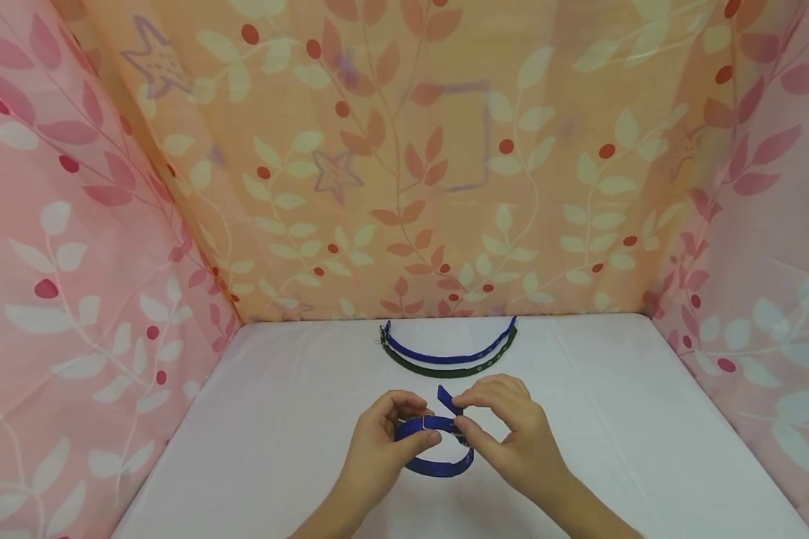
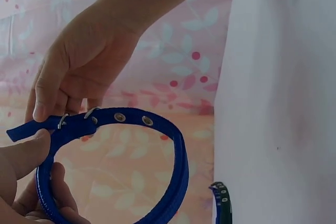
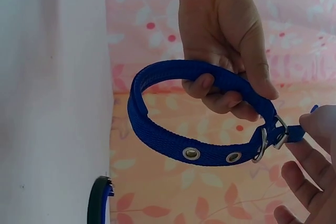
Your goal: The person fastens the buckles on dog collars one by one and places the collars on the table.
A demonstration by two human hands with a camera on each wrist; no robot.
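A blue collar (image 1: 438, 469) is bent into a loop between my two hands above the table. My left hand (image 1: 380, 442) grips its band beside the metal buckle (image 3: 282, 131), thumb in front and fingers behind. Between thumb and fingertips my right hand (image 1: 515, 423) pinches the strap's tail end (image 2: 23, 131), which sticks out past the buckle. In the right wrist view a metal ring (image 3: 260, 144) hangs close to the buckle, and metal eyelets (image 3: 191, 153) show along the band. My right fingers partly cover the tail in that view.
Farther back on the white table (image 1: 276, 419) lie a second blue collar (image 1: 438, 359) and a dark green collar (image 1: 431, 372), curved side by side. Patterned fabric (image 1: 377, 224) hangs behind the table and on both sides.
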